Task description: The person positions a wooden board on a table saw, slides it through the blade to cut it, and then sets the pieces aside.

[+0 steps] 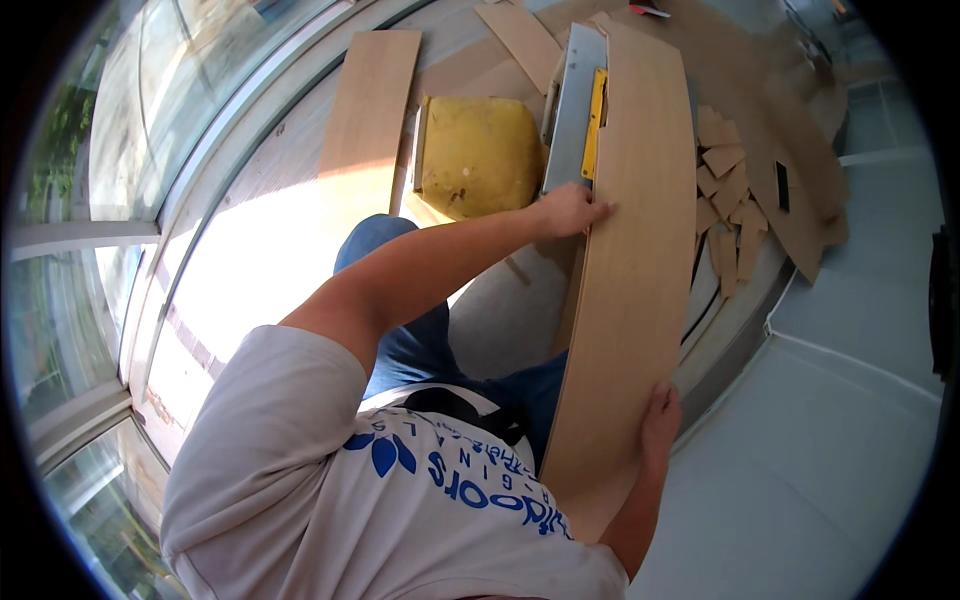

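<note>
A long light-wood floorboard (640,230) stretches from near my body out to the far side, resting over a grey metal machine bed (577,110) with a yellow guide strip (596,124). My left hand (572,210) is closed on the board's left edge, just on the near side of the yellow strip. Lower down, my right hand (660,420) holds the right edge of the same board, its fingers partly hidden. Part of the machine is covered by the board. To its left sits a worn yellow boxy thing (480,155) whose kind I cannot make out.
Another floorboard (372,115) lies on the left, partly in sunlight. Several wood offcuts (728,185) are piled on the right, beside brown sheeting (790,215). Glass panes (75,330) line the left side; a pale wall (850,390) stands on the right.
</note>
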`<action>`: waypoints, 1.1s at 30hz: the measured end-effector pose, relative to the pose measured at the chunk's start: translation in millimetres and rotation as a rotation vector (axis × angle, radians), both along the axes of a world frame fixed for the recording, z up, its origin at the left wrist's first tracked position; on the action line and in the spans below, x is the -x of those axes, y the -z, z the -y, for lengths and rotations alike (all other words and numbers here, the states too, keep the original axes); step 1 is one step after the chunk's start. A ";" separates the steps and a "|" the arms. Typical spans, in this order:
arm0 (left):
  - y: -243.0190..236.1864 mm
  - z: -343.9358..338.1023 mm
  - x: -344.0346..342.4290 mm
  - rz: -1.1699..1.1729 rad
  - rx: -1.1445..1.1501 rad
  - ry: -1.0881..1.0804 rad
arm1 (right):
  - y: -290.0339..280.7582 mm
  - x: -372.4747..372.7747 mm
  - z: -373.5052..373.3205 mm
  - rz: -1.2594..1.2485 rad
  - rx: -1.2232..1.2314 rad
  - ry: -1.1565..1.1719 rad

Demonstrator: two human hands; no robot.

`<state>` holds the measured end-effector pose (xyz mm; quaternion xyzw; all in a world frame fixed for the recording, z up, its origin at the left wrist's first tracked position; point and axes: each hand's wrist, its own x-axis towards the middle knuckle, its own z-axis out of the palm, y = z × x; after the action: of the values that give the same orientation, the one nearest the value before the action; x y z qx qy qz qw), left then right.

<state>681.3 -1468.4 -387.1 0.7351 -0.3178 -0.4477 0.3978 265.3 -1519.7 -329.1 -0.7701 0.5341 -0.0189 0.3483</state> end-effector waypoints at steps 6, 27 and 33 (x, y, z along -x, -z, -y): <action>-2.8 -3.2 1.6 -0.010 -0.031 0.005 | 1.7 0.5 -0.8 0.003 -0.012 0.005; -9.1 -0.9 0.9 -0.026 -0.010 -0.040 | -7.1 -5.8 -5.3 0.073 0.055 0.001; -1.4 3.3 -1.5 -0.014 0.015 -0.045 | -10.4 -12.7 -2.2 0.096 0.028 0.018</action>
<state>682.8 -1471.7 -385.7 0.7359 -0.3016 -0.4414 0.4155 277.9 -1517.5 -318.7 -0.7682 0.5235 -0.0663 0.3625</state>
